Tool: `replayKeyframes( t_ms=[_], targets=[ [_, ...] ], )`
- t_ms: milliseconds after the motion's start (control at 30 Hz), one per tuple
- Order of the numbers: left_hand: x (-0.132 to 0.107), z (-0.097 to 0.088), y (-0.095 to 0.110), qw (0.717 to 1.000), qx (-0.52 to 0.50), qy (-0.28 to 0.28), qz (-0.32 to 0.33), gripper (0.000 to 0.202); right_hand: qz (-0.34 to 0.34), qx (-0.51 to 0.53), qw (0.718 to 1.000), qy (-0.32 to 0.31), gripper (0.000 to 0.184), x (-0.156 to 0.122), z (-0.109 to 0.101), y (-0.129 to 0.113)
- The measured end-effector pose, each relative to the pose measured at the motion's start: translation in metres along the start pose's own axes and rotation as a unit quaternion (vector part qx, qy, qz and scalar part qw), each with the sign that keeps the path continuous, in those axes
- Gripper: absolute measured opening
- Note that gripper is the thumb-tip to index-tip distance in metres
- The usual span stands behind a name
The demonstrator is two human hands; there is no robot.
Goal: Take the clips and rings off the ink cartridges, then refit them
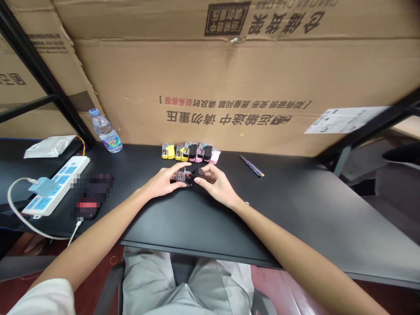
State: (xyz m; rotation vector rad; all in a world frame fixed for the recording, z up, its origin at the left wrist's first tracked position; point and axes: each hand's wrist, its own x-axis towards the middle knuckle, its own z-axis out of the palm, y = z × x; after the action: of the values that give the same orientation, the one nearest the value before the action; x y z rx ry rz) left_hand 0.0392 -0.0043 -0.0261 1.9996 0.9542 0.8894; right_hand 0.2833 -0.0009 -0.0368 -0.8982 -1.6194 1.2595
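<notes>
A small clear-and-black plastic device (182, 176) is held just above the black table, between both hands. My left hand (164, 181) grips its clear end between thumb and fingers. A black part (198, 172) at the other end is pinched by my right hand (217, 183). Whether the two parts are joined I cannot tell. Just beyond the hands, several similar small plastic pieces stand in a row: yellow-and-clear ones (169, 151), black-and-clear ones (190, 151) and pink ones (214, 156). A slim screwdriver (252, 166) with a see-through handle lies to the right.
A large cardboard sheet (229, 70) walls off the table's back. On the left are a water bottle (107, 131), a white power strip (62, 186) with a plugged-in charger (44, 187), a partly blurred phone (93, 197) on a white cable, and a white packet (49, 146).
</notes>
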Motion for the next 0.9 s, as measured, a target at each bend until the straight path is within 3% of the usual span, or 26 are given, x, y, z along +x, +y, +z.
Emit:
replayKeyframes(
  t_ms=[200, 367, 600, 900],
  targets=[
    [0.0, -0.003, 0.0, 1.0, -0.005, 0.001, -0.008, 0.07, 0.006, 0.008, 1.0, 0.012, 0.046, 0.0, -0.005, -0.008],
    [0.0, -0.004, -0.002, 1.0, -0.003, -0.003, -0.017, 0.072, -0.022, 0.025, 0.997, 0.073, 0.046, 0.001, -0.009, -0.018],
    [0.0, -0.003, -0.004, 1.0, 0.001, 0.004, -0.012, 0.072, -0.003, 0.022, 1.0, -0.005, 0.042, 0.0, 0.005, 0.0],
    [0.001, -0.003, -0.004, 1.0, -0.005, 0.0, -0.002, 0.067, -0.017, -0.014, 0.999, -0.036, 0.036, 0.002, -0.005, 0.005]
  ],
)
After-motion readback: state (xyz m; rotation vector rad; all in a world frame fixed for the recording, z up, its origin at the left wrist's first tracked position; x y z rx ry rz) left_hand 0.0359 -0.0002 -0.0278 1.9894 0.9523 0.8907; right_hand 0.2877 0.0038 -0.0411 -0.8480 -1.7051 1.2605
